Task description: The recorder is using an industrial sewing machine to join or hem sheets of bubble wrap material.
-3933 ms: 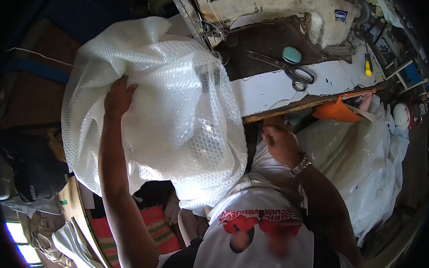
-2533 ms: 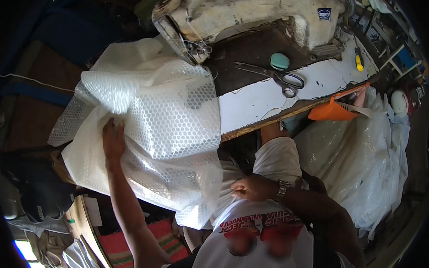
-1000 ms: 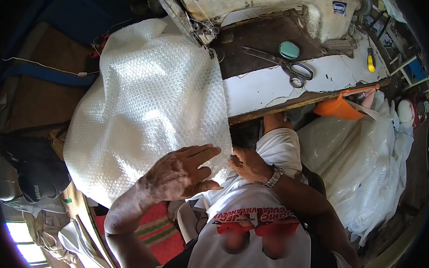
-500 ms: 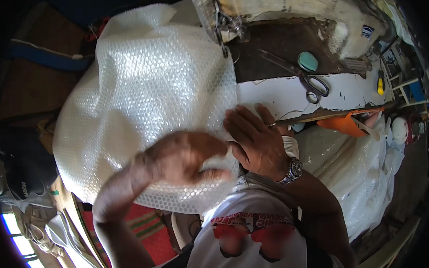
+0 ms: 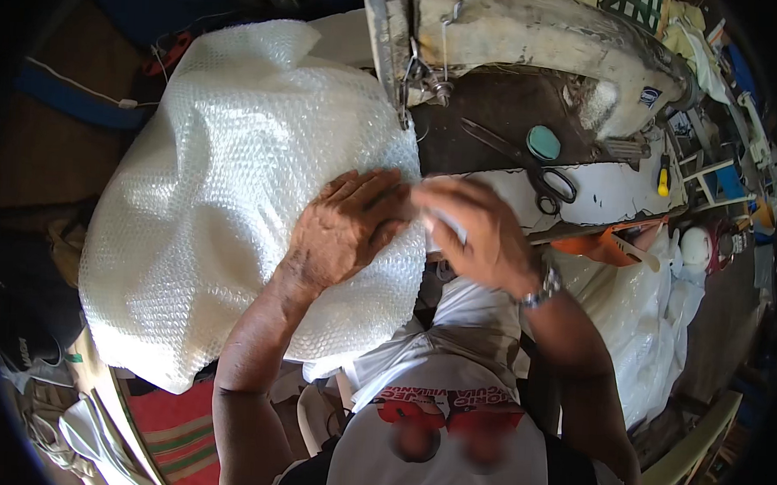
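A large sheet of bubble wrap (image 5: 210, 157) drapes over the work surface, its right edge running beneath the sewing machine's needle end. On top of it lies my left hand (image 5: 341, 232), fingers stretched toward the right edge and thumb a little apart. My right hand (image 5: 480, 238), with a metal watch (image 5: 544, 287) on the wrist, is at that same edge, its fingertips close to the left ones. Motion blurs its fingers, so whether they pinch the wrap cannot be made out. The sewing machine (image 5: 537, 28) arches over the far side.
Black scissors (image 5: 554, 187), a round turquoise disc (image 5: 544, 143) and a yellow-handled tool (image 5: 664, 178) lie right of the needle end. An orange object (image 5: 601, 245) and whitish plastic sheeting (image 5: 649, 340) are below the table edge at right. A red striped mat (image 5: 172, 432) lies lower left.
My left hand has moved up and right onto the bubble wrap, its fingers straightening. My right hand has come in from the white tabletop, with its fingers now blurred. The view has shifted slightly.
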Tool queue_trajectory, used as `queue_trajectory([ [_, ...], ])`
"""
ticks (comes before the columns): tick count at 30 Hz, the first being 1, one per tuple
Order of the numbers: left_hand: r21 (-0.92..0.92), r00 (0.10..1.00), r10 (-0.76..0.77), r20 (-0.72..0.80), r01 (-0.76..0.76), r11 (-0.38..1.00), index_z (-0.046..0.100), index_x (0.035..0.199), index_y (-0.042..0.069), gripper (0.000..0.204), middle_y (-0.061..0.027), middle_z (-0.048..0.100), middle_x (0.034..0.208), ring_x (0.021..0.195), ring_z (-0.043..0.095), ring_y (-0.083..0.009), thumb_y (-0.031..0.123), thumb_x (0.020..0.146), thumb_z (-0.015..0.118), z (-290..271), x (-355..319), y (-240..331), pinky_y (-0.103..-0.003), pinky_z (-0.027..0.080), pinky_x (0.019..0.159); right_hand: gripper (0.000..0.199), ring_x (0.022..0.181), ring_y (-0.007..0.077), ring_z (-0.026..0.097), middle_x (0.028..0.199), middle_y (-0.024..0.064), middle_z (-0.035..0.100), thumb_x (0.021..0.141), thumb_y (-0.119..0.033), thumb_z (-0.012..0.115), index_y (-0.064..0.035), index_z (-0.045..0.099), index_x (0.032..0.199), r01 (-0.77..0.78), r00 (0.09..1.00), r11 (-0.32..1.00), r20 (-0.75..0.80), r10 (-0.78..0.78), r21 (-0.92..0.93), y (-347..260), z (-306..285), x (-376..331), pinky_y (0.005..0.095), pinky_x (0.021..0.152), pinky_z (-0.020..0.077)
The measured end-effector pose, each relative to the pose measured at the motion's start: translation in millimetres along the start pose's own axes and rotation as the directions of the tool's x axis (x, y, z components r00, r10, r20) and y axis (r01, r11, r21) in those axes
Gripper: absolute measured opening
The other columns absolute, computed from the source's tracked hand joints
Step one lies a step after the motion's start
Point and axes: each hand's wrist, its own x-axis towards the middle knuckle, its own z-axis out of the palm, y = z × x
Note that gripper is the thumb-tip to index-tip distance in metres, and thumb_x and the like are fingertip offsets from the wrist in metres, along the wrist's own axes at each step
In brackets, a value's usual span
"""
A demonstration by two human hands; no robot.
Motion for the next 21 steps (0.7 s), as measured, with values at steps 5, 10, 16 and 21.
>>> queue_trajectory([
  [5, -0.070, 0.999, -0.012, -0.053, 0.008, 0.997, 0.071, 0.127, 0.007, 0.037, -0.0141, 0.066, 0.140, 0.132, 0.062, -0.0320, 0.027, 0.096, 0.074, 4, -4, -3, -0.048, 0.045, 0.117, 0.043, 0.142, 0.0278, 0.053, 0.148, 0.0110, 0.063, 0.105, -0.031, 0.056, -0.0036, 0.069, 0.135, 0.035, 0.971, 0.940, 0.233, 0.048, -0.341, 21, 12, 31, 0.0502, 0.119, 0.0388],
  [10, -0.113, 0.996, -0.032, -0.080, 0.023, 0.993, 0.073, 0.118, 0.004, 0.033, -0.0153, 0.069, 0.135, 0.130, 0.063, -0.0323, 0.025, 0.093, 0.074, 7, -5, -7, -0.048, 0.045, 0.115, 0.045, 0.141, 0.0245, 0.055, 0.150, 0.0093, 0.063, 0.106, -0.036, 0.053, -0.0061, 0.070, 0.135, -0.025, 0.978, 0.846, 0.162, 0.131, -0.533, 3, 34, 24, 0.0583, 0.124, 0.0283],
  [16, -0.038, 0.999, 0.001, -0.049, -0.003, 0.999, 0.071, 0.128, 0.005, 0.039, -0.0155, 0.066, 0.140, 0.129, 0.064, -0.0337, 0.029, 0.098, 0.071, -1, 1, 1, -0.049, 0.046, 0.115, 0.039, 0.139, 0.0266, 0.056, 0.146, 0.0083, 0.064, 0.104, -0.031, 0.056, -0.0094, 0.072, 0.131, -0.027, 0.975, 0.895, 0.184, 0.121, -0.445, 17, -11, 10, 0.0565, 0.119, 0.0332],
  [21, -0.033, 0.998, -0.018, -0.063, 0.016, 0.999, 0.072, 0.129, 0.007, 0.038, -0.0137, 0.066, 0.139, 0.128, 0.064, -0.0325, 0.028, 0.098, 0.071, 3, -5, -2, -0.048, 0.046, 0.115, 0.054, 0.155, 0.0305, 0.037, 0.158, 0.0054, 0.057, 0.112, -0.043, 0.038, -0.0094, 0.062, 0.147, -0.388, 0.876, 0.603, -0.075, 0.477, -0.696, 57, -74, -9, 0.0580, 0.125, 0.0247],
])
